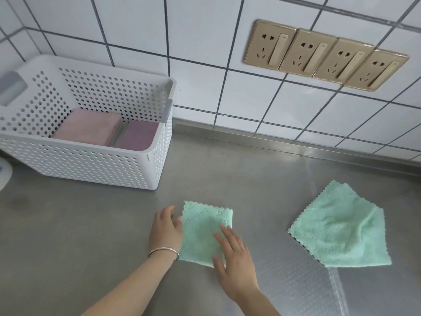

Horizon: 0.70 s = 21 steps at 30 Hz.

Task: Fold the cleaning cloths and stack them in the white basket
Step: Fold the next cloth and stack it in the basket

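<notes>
Green cloth in hand: a mint-green folded cloth (206, 231) lies flat on the steel tabletop (91, 224), already down to a small neat rectangle, and both hands are on it.
Left hand: the left hand (166, 229) sits at the cloth's left edge, fingers (169, 210) loosely spread and touching that edge; whether they pinch it, I cannot tell.
Right hand: the right hand (234, 263) lies on the cloth's near right part, fingers (224, 234) straight and released, pressing it flat rather than gripping.
Basket: the white basket (95, 165) stands well apart to the far left, against the tiled wall, and it is already filling up.
Done so far: a pink folded stack (88, 128) and a purple folded cloth (139, 136) lie side by side inside it.
Still to go: this green one looks folded and ready to travel to the basket.
Waiting: a second green cloth (341, 226) lies on the tabletop to the right, loosely doubled and rumpled, corners askew, so by my reckoning it needs a proper fold.
Score: roughly two green cloths left, the pink and purple home.
</notes>
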Each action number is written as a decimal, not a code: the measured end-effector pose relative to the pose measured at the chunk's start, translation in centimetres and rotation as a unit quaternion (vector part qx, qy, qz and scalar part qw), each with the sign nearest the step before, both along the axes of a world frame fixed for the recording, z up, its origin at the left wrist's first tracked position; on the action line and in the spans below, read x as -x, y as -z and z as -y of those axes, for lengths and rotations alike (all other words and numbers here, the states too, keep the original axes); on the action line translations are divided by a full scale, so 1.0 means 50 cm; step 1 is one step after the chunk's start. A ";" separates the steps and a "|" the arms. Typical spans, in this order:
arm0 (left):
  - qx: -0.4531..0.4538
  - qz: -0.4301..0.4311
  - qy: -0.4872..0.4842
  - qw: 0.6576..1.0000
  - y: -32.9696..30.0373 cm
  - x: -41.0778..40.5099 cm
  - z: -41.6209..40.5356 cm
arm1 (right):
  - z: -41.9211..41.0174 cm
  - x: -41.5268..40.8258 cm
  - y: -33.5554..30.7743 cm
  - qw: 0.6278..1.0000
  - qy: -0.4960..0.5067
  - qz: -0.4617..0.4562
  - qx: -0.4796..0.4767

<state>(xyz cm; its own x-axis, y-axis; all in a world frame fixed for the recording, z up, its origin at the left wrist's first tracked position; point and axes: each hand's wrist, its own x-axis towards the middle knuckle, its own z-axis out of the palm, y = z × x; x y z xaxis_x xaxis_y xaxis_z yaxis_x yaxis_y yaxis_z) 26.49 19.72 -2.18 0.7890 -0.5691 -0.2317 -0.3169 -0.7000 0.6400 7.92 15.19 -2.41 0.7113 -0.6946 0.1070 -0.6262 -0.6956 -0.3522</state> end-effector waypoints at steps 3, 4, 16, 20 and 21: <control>0.012 0.186 0.191 0.964 0.007 0.041 0.006 | 0.040 -0.014 0.008 0.998 0.035 -0.048 0.007; 0.003 0.220 0.261 0.940 0.012 0.058 0.009 | 0.049 -0.022 0.015 0.996 0.031 -0.079 0.011; -0.123 0.226 0.334 0.907 0.077 0.057 -0.004 | 0.047 -0.052 0.060 0.980 0.026 -0.196 -0.004; -0.127 0.211 0.328 0.912 0.077 0.058 -0.001 | 0.052 -0.050 0.067 0.982 0.018 -0.185 -0.021; -0.131 0.199 0.329 0.914 0.076 0.058 0.002 | 0.056 -0.052 0.067 0.984 0.009 -0.175 -0.026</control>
<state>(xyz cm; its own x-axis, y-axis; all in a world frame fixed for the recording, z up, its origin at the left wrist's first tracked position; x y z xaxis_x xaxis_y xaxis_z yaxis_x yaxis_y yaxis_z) 23.58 19.60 -5.97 0.3474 -0.9167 -0.1974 -0.8959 -0.3866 0.2189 10.53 12.39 -5.74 0.6865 -0.7049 -0.1784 -0.7270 -0.6704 -0.1483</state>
